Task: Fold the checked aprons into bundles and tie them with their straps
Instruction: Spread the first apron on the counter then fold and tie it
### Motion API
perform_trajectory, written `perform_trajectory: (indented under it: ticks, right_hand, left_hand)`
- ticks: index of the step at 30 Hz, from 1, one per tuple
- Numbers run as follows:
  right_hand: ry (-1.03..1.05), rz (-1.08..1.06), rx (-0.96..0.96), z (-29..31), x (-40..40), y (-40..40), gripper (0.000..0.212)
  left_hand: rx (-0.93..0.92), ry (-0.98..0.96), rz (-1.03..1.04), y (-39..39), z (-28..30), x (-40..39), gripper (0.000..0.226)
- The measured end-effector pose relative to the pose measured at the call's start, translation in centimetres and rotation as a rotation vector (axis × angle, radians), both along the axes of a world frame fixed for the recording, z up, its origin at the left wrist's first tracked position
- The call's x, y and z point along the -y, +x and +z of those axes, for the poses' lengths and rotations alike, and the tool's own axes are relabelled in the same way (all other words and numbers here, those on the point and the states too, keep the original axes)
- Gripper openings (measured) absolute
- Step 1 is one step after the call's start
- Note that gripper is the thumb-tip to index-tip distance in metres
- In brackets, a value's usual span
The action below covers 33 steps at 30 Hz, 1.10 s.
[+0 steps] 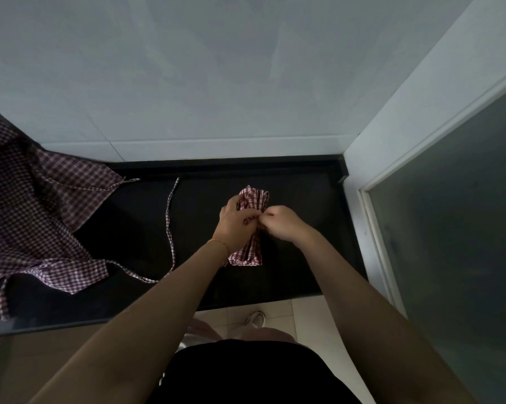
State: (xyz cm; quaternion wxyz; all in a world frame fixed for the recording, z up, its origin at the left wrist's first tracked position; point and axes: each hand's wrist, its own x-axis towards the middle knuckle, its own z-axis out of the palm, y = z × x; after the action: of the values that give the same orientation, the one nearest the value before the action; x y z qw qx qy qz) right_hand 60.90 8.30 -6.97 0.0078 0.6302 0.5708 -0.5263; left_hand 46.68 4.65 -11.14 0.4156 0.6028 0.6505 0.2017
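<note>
So the folded apron bundle (250, 228) sits on the dark surface (298, 258), left hand (235, 225) and right hand (280, 223) pinching its strap (253, 219) mid-bundle. Soft, floppy cloth; I'd hold the strap ends.

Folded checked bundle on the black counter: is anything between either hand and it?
No. The left hand and the right hand are both already on the folded checked bundle, pinching its strap at the middle. The unfolded apron and its loose strap lie apart to the left on the counter.
</note>
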Motion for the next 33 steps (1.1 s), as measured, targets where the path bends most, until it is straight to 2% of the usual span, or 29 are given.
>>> perform_trajectory:
  ticks: [4,12,16,21,27,33]
  right_hand:
    - [-0.011,-0.066,-0.039,0.6,0.1,-0.3,0.023]
    - [-0.021,-0.252,-0.137,0.5,0.9,-1.2,0.02]
    - [0.031,-0.178,-0.135,0.9,1.1,-1.7,0.02]
    - [-0.036,-0.238,-0.126,1.1,0.6,-1.2,0.016]
    - [-0.135,-0.037,0.038,1.0,0.4,-1.4,0.024]
    - [-0.095,-0.099,0.004,1.6,0.6,-2.4,0.019]
  left_hand:
    - [0.079,-0.061,0.071,0.4,0.4,0.1,0.023]
    - [0.071,-0.126,0.064,-0.2,0.1,0.3,0.023]
    - [0.042,-0.113,0.04,-0.7,-0.2,0.4,0.025]
    - [0.058,-0.116,0.024,-1.4,0.0,0.4,0.027]
    - [0.032,0.022,0.071,-1.7,-0.7,0.4,0.016]
    - [-0.008,0.004,0.033,-1.6,-0.7,0.6,0.02]
